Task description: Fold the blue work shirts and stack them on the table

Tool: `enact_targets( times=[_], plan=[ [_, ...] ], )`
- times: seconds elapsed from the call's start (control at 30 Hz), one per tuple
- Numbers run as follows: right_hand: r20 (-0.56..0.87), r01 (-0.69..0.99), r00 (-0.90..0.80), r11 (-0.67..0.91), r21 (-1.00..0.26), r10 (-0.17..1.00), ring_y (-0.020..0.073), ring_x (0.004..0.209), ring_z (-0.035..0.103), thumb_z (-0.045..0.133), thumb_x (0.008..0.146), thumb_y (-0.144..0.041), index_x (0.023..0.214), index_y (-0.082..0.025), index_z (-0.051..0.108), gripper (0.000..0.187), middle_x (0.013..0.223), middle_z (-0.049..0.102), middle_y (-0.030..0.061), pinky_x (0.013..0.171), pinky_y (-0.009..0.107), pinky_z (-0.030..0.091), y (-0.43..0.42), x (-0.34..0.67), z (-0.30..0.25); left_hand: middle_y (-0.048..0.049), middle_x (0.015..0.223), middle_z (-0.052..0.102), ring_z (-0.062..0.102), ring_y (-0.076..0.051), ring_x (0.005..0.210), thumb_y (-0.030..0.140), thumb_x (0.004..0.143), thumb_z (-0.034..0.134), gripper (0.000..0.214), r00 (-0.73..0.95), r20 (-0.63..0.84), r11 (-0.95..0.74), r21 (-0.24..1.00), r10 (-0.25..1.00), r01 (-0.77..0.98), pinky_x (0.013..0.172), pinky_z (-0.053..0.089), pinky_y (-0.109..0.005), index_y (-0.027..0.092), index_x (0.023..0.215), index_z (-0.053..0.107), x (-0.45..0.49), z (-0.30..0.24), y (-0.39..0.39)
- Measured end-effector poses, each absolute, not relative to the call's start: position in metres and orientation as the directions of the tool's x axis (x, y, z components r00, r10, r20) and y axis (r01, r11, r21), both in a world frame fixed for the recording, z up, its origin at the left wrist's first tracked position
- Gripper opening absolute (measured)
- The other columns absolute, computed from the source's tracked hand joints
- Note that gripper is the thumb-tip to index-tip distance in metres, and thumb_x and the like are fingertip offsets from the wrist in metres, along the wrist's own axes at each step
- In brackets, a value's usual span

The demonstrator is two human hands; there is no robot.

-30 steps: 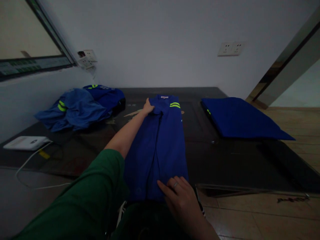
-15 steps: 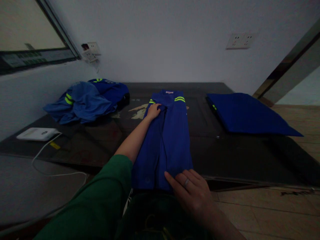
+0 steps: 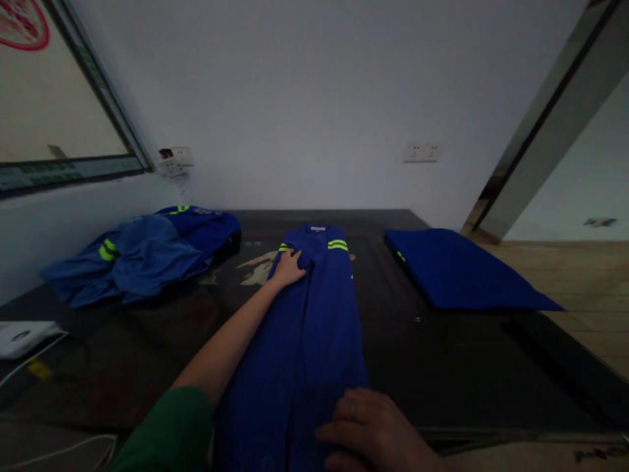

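Observation:
A long-sleeved blue work jacket (image 3: 330,314) lies folded lengthwise on the dark table, its collar at the far end and yellow-green stripes near the shoulders. My left hand (image 3: 289,267) rests on the upper left of the jacket, just below the collar, with its fingers apart on the cloth. Close to me, my right hand (image 3: 376,426) lies over the jacket's lower right part, its fingers stretched leftward across the fabric; dim light blurs their tips. The jacket's bottom edge runs out of view.
A crumpled heap of blue garments (image 3: 147,252) sits at the left on the table (image 3: 393,367). To the right is a flat folded blue garment (image 3: 462,269). A white device (image 3: 24,337) with a cable lies at the left edge. Wall sockets (image 3: 421,153) are behind.
The view has tilted up, so the table and clothes appear lower. My left hand stays below the collar. My right hand stays at the jacket's near end, its fingers now pointing more to the left.

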State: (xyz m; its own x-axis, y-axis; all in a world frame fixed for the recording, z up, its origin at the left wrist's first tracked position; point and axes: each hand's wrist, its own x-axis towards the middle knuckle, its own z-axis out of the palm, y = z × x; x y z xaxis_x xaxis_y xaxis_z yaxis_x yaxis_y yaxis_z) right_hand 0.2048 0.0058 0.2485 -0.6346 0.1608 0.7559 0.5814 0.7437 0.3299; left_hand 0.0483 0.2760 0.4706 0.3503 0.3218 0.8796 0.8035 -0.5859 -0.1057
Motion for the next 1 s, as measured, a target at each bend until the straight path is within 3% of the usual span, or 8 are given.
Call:
enact_targets(
  times=[0.13, 0.3, 0.4, 0.53, 0.7, 0.87, 1.0],
  plan=[
    [0.853, 0.594, -0.429, 0.804, 0.018, 0.298, 0.012, 0.077, 0.062, 0.049, 0.095, -0.025, 0.088, -0.02, 0.069, 0.022, 0.081, 0.069, 0.0018, 0.068, 0.023, 0.045, 0.016, 0.23, 0.329, -0.0134, 0.126, 0.048, 0.048, -0.032, 0.119, 0.032, 0.068, 0.068, 0.067, 0.365, 0.878, -0.534, -0.157, 0.309, 0.831, 0.101, 0.042, -0.041, 0.018, 0.131, 0.053, 0.046, 0.475, 0.263],
    [0.92, 0.666, -0.196, 0.734, -0.129, 0.34, 0.0166, 0.084, 0.066, 0.054, 0.087, -0.019, 0.088, -0.017, 0.071, 0.017, 0.09, 0.073, 0.0049, 0.077, 0.028, 0.049, 0.122, 0.269, 0.429, -0.0115, 0.122, 0.048, 0.048, -0.031, 0.116, 0.023, 0.074, 0.064, 0.052, 0.37, 0.908, -0.434, -0.258, 0.197, 0.863, 0.096, 0.043, -0.044, 0.028, 0.125, 0.058, 0.047, 0.472, 0.252],
    [0.922, 0.826, -0.028, 0.528, -0.196, 0.385, 0.0173, 0.087, 0.066, 0.053, 0.085, -0.015, 0.097, -0.016, 0.071, 0.022, 0.096, 0.072, 0.0071, 0.08, 0.028, 0.049, 0.185, 0.291, 0.481, -0.0088, 0.128, 0.053, 0.048, -0.027, 0.121, 0.017, 0.08, 0.058, 0.044, 0.492, 0.861, -0.495, -0.373, 0.131, 0.785, 0.105, 0.039, -0.042, 0.029, 0.122, 0.062, 0.049, 0.47, 0.259],
    [0.905, 0.954, 0.03, 0.257, -0.153, 0.425, 0.0178, 0.105, 0.061, 0.045, 0.09, -0.014, 0.112, -0.015, 0.067, 0.032, 0.116, 0.067, 0.0101, 0.091, 0.026, 0.044, 0.241, 0.305, 0.537, -0.0072, 0.134, 0.058, 0.049, -0.021, 0.127, 0.016, 0.088, 0.046, 0.039, 0.551, 0.817, -0.633, -0.339, 0.169, 0.696, 0.112, 0.034, -0.041, 0.024, 0.124, 0.061, 0.049, 0.471, 0.273],
    [0.872, 0.98, -0.004, 0.176, -0.094, 0.489, 0.0185, 0.116, 0.054, 0.036, 0.095, -0.014, 0.125, -0.015, 0.061, 0.038, 0.125, 0.062, 0.0116, 0.098, 0.028, 0.039, 0.299, 0.309, 0.582, -0.0077, 0.138, 0.055, 0.047, -0.018, 0.131, 0.013, 0.089, 0.042, 0.045, 0.549, 0.791, -0.683, -0.243, 0.271, 0.688, 0.115, 0.032, -0.039, 0.019, 0.131, 0.055, 0.049, 0.474, 0.276],
    [0.836, 0.996, -0.002, 0.078, -0.049, 0.549, 0.0298, 0.122, 0.043, 0.047, 0.094, -0.023, 0.119, -0.014, 0.062, 0.031, 0.126, 0.057, 0.0163, 0.097, 0.043, 0.039, 0.343, 0.319, 0.596, -0.0067, 0.135, 0.057, 0.049, -0.017, 0.129, 0.012, 0.088, 0.041, 0.046, 0.533, 0.799, -0.697, -0.213, 0.28, 0.685, 0.114, 0.035, -0.038, 0.022, 0.13, 0.056, 0.049, 0.475, 0.277],
    [0.82, 0.998, -0.041, 0.057, 0.01, 0.571, 0.0308, 0.12, 0.039, 0.055, 0.091, -0.03, 0.111, -0.015, 0.062, 0.026, 0.125, 0.053, 0.0165, 0.094, 0.042, 0.04, 0.359, 0.33, 0.603, -0.0059, 0.133, 0.059, 0.051, -0.017, 0.127, 0.014, 0.089, 0.041, 0.043, 0.502, 0.812, -0.691, -0.179, 0.298, 0.7, 0.113, 0.036, -0.038, 0.023, 0.126, 0.059, 0.049, 0.476, 0.279]
  ],
)
